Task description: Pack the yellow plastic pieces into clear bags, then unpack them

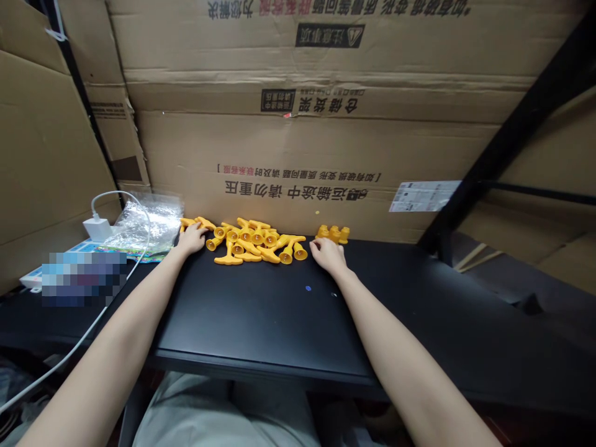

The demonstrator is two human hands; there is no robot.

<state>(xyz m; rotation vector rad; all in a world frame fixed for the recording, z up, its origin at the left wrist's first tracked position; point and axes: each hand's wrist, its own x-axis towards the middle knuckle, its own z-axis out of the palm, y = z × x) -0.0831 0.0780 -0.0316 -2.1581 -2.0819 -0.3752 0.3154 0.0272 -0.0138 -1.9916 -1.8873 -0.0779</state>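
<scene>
A pile of yellow plastic T-shaped handles (251,239) with hollow, cup-like ends lies along the back of the black table. At the pile's left end, my left hand (192,241) rests with fingers stretched out, touching or just beside a couple of yellow pieces (203,223). My right hand (329,256) is low over the table just right of the pile, its fingers loosely apart and no object visible in them. Just behind it, a few short yellow pieces (333,233) stand together against the cardboard. The undersides of both hands are hidden.
Printed cardboard (279,143) walls the back of the black table (261,323). On the left are a clear plastic bag (144,220), a white charger (97,229) with its cable, and a blurred-out item (84,279). A small blue bit (308,288) lies mid-table. A black frame post (493,130) slants at right.
</scene>
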